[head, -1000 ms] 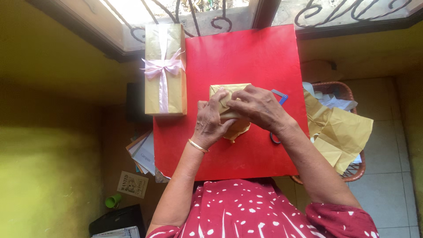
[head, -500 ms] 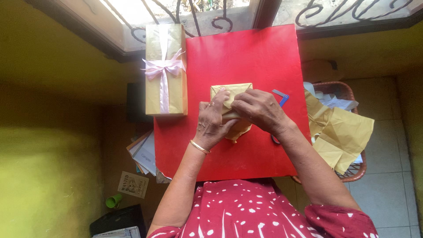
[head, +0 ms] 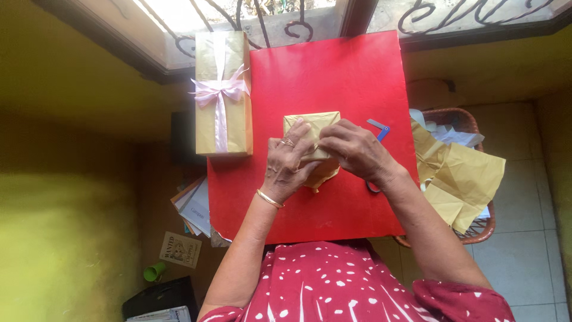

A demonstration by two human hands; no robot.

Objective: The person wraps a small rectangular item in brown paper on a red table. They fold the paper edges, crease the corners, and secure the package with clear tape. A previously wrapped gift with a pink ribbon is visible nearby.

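Head-camera view over a small red table (head: 351, 77): at the left, a finished parcel (head: 223, 128) in matte tan paper is sitting with its pale pink satin ribbon (head: 219, 90) tied in a bow — that one looks done. At mid-table a smaller box (head: 310, 122), half wrapped in the same tan paper, is lying under both hands, its far face smooth and creased square while the near end is still hanging loose and crumpled. The left hand (head: 285, 167), wearing a ring and a thin gold bangle, is pressing flat on the paper; the right hand (head: 357, 150) is pinching a fold down with curled fingers. The end flap appears yet to be closed, and no ribbon is on it. Blue-handled scissors (head: 379, 130) are poking out just beyond the right hand. At the right, a wicker basket (head: 476, 232) is holding stiff, angular offcuts of tan paper (head: 465, 179).
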